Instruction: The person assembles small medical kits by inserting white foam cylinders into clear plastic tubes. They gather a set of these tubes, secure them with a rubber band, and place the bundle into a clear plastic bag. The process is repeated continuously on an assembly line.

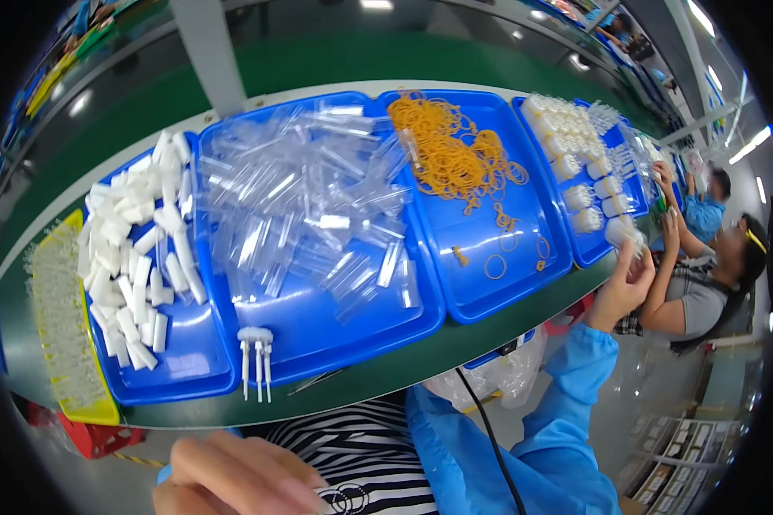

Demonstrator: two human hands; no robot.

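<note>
My right hand (624, 289) reaches out to the right, its fingers closed on a round white bundle (623, 232) at the near right corner of a blue tray (597, 249). Several similar white bundles (565, 129) stand in rows in that tray. Low in front of my striped top, my left hand (232, 476) has its fingers bent and pressed together; whatever is in them, if anything, is hidden. A few white-headed sticks (256, 360) lean on the front rim of the tray of clear plastic sleeves (309, 189).
Orange rubber bands (447, 146) heap in another blue tray (481, 296). Farther left are white tubes (133, 257) in a tray and a yellow tray (103, 412) of small clear pieces. Tweezers (313, 382) lie at the table edge. A co-worker (691, 283) works at the right.
</note>
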